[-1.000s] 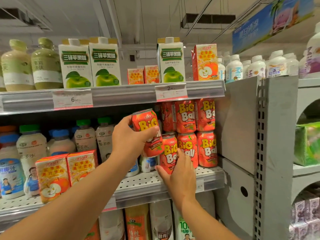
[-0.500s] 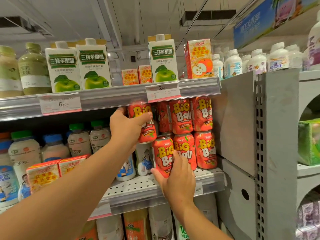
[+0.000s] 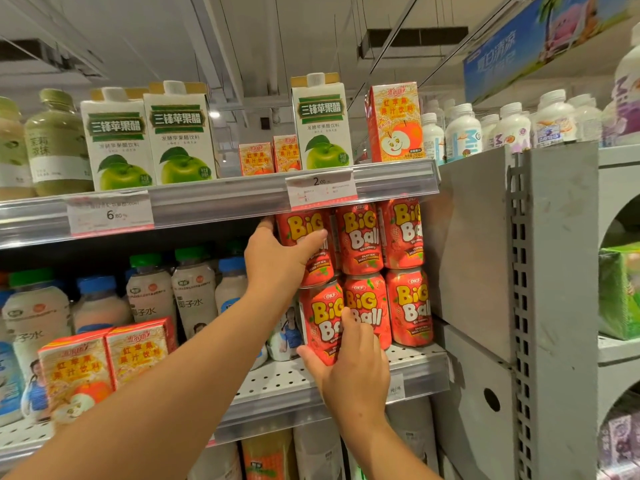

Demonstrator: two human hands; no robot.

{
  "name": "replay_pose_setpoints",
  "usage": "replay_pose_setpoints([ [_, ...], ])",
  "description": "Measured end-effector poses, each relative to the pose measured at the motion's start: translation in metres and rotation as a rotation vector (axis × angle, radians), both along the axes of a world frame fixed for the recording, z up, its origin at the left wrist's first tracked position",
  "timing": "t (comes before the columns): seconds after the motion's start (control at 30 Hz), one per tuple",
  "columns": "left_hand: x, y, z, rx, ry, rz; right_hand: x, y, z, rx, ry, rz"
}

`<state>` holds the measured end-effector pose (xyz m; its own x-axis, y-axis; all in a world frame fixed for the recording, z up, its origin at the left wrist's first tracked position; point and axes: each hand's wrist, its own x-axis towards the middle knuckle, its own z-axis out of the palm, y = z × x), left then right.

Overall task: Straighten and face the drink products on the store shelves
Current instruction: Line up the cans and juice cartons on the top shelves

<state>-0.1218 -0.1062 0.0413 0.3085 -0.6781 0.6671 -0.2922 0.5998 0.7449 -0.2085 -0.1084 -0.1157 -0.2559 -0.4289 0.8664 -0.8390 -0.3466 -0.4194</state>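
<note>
The left hand's fingers (image 3: 313, 237) curl round the upper red can (image 3: 304, 251), held against the top of the lower red can (image 3: 320, 323), just under the price rail (image 3: 391, 183). The right hand's fingers (image 3: 353, 327) and thumb grip that lower can at its base, where it stands on the perforated middle shelf (image 3: 277, 382). Beside them four more Big Ball cans (image 3: 384, 271) stand stacked two high, labels forward, touching the grey end panel (image 3: 474, 244)
</note>
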Motion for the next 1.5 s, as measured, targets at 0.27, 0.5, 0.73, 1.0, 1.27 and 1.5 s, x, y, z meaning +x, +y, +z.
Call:
replay_pose_setpoints([
  [0.27,-0.005,-0.004,-0.008,0.038,-0.110,-0.031,0.000,-0.001,0.000,0.017,-0.002,0.007],
  [0.5,0.001,-0.002,-0.019,0.066,-0.198,-0.043,0.001,-0.003,-0.001,0.001,-0.014,0.000],
  [0.73,-0.005,-0.003,-0.022,0.054,-0.205,0.001,0.002,-0.002,0.000,0.011,-0.024,0.002],
  [1.0,-0.002,0.015,-0.031,0.012,-0.425,0.143,0.003,-0.002,0.001,0.018,-0.023,0.008],
  [1.27,0.045,0.071,-0.006,-0.562,-1.166,0.503,-0.001,0.002,0.002,0.192,-0.071,0.128],
  [1.5,0.114,0.066,0.015,-0.277,-1.413,0.794,-0.006,0.017,-0.002,0.327,-0.085,0.215],
])
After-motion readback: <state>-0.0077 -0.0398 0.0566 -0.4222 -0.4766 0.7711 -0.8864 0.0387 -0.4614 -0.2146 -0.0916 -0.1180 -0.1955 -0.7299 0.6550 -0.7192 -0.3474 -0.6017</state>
